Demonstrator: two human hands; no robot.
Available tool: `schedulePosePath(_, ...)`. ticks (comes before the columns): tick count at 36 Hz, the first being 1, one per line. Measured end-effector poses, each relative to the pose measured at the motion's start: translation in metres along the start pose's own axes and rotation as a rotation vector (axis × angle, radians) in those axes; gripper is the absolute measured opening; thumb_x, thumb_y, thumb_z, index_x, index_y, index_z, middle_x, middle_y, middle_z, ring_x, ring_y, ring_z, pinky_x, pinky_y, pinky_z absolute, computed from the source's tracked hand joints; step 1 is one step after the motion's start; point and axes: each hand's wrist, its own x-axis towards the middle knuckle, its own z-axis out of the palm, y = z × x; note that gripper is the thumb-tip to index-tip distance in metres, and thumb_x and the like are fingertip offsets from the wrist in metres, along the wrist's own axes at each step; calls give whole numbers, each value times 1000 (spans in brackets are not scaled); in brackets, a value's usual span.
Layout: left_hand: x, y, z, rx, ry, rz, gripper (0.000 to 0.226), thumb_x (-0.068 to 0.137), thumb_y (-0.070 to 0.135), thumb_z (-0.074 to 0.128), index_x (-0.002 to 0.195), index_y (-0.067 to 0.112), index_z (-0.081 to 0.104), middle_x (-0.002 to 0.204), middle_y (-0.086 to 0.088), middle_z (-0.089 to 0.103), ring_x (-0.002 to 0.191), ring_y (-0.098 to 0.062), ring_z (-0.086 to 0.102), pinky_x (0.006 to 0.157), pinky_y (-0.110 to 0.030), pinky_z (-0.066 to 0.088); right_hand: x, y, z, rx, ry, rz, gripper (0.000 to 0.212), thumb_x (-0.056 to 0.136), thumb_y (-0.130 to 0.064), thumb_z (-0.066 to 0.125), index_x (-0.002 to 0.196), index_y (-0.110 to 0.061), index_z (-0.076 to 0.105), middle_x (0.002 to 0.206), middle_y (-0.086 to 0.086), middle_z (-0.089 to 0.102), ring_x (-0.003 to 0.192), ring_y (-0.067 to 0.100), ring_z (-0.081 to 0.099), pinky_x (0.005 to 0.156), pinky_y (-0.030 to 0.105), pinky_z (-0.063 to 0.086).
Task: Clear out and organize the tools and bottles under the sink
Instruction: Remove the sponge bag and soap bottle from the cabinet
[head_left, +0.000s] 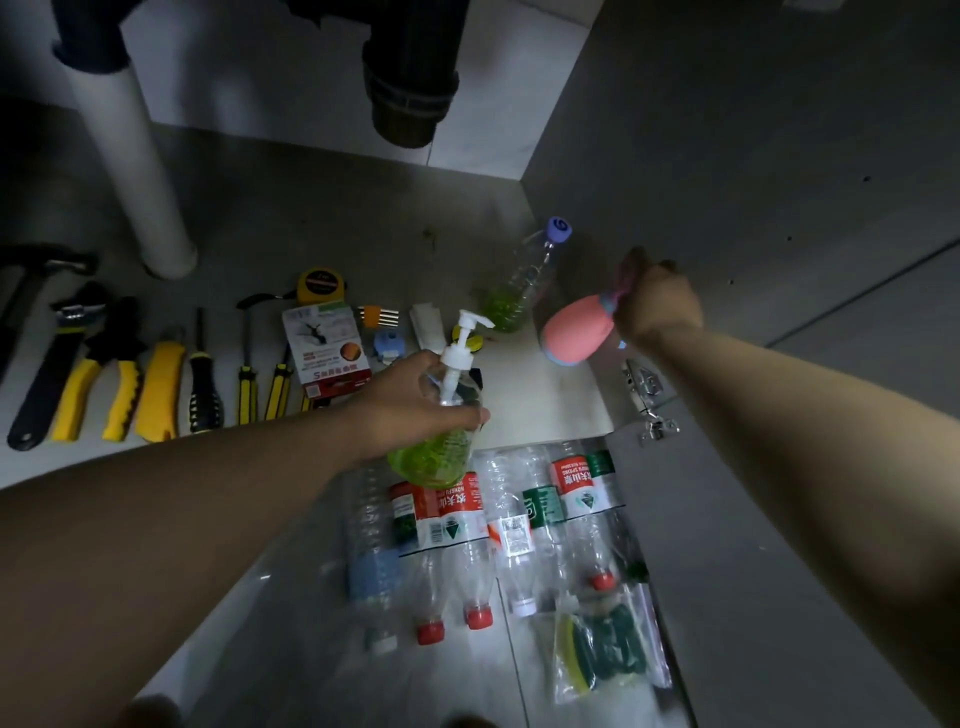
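My left hand (410, 397) grips a clear pump bottle (441, 441) with green liquid, held above the cabinet's front edge. My right hand (657, 301) holds a pink bottle (574, 332) by its top, tilted in the air near the right cabinet wall. A clear bottle with a purple cap (524, 283) and green liquid stands on the cabinet floor behind it. A row of tools lies on the left: hammer (31, 280), wrench (52, 364), yellow pliers (104, 379), utility knife (161, 389), screwdrivers (244, 364) and a tape measure (319, 286).
Several empty plastic water bottles (467, 530) lie side by side on the floor before the cabinet, beside a bag of sponges (602, 649). A white drain pipe (140, 171) stands at back left. A door hinge (647, 395) sits on the right wall. A small box (327, 348) lies among the tools.
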Motion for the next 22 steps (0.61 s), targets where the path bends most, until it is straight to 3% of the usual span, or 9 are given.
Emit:
schedulePosePath(7, -13, 22, 0, 149, -24, 36, 64, 73, 53, 86, 127, 34, 58, 116, 10, 62, 106, -10, 62, 91, -29, 51, -43, 4, -29, 85, 82, 24, 39, 90, -22, 58, 127, -13, 50, 127, 20, 52, 112, 44, 59, 88, 43, 49)
schedulePosePath(11, -36, 45, -1, 246, -37, 80, 64, 70, 55, 87, 125, 37, 59, 115, 13, 64, 103, -8, 63, 95, -32, 52, -85, 11, -57, 132, 135, -51, 32, 97, -32, 51, 119, -10, 56, 121, 19, 54, 104, 44, 61, 83, 46, 52)
schedulePosePath(17, -85, 89, 7, 318, -32, 159, 63, 70, 51, 89, 123, 33, 61, 107, 13, 67, 98, -3, 63, 77, -20, 45, -164, 34, -83, 243, 95, -178, 27, 97, -31, 52, 114, -12, 60, 113, 14, 52, 96, 40, 61, 80, 47, 53)
schedulePosePath(22, -127, 111, 14, 292, 12, 156, 62, 69, 52, 89, 120, 30, 62, 113, 7, 69, 105, -12, 66, 99, -37, 53, -229, 51, -82, 282, -44, -261, 27, 95, -35, 49, 114, -19, 60, 107, 7, 49, 92, 37, 61, 79, 46, 53)
